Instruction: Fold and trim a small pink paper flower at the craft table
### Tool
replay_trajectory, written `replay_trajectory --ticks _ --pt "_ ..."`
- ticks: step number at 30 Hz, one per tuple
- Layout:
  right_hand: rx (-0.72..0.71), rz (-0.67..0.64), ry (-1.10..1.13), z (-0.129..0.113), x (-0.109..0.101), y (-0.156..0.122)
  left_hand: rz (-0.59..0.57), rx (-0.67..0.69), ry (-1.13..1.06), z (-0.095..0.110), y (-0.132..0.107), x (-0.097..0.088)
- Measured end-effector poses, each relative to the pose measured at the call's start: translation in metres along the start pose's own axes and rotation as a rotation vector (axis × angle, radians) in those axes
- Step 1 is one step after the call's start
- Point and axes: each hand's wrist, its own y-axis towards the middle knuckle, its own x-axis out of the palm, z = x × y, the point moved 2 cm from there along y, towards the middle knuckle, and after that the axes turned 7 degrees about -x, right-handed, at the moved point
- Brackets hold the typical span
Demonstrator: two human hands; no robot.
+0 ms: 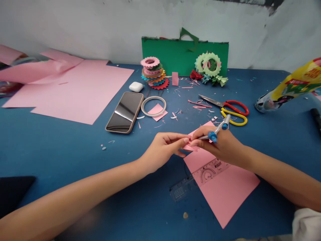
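Observation:
My left hand (163, 147) pinches a small folded piece of pink paper (188, 147) between thumb and fingers. Against the same piece, my right hand (218, 144) has its fingertips closed. A silver drawing compass with blue knobs (212, 136) rests in the right hand's grip, its tip hidden by the fingers. Beneath both hands lies a larger pink sheet (230, 190), turned at an angle. A clear ruler (180, 189) crosses it and sticks out to the left. Another bit of pink paper shows behind the fingers.
Red-and-yellow scissors (225, 105) lie beyond my right hand among paper scraps. A phone (125, 112), white case (136, 87) and tape ring (153, 97) lie left of centre. Large pink sheets (82, 90) cover the far left. Toothed paper rings (152, 75) stand before green card (173, 50); a yellow bottle (296, 80) stands right.

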Motion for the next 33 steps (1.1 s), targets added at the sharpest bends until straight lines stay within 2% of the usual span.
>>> replay_trajectory --ticks 4,7,14,28,30,33 --pt "0.019 0.010 0.015 0.0015 -0.0008 -0.0019 0.007 0.000 -0.036 -0.0006 0.0001 0.0008" --pt "-0.034 0.002 0.034 0.0010 -0.0016 -0.0018 -0.003 -0.011 -0.056 -0.0016 -0.0002 0.0011" --pt "-0.178 0.145 0.027 -0.0013 -0.0055 -0.0010 0.001 -0.003 -0.090 -0.0007 -0.0005 0.0010" --pt "-0.109 0.041 -0.019 0.0016 -0.0005 -0.0007 0.003 -0.024 0.003 0.0007 -0.0015 0.0019" --pt "-0.158 -0.007 -0.040 0.0021 0.0011 -0.0019 0.008 -0.034 0.011 -0.0002 -0.0012 0.0014" --pt "-0.308 -0.150 -0.124 0.0014 0.0023 -0.0028 0.019 -0.041 0.016 -0.0025 0.0002 0.0000"
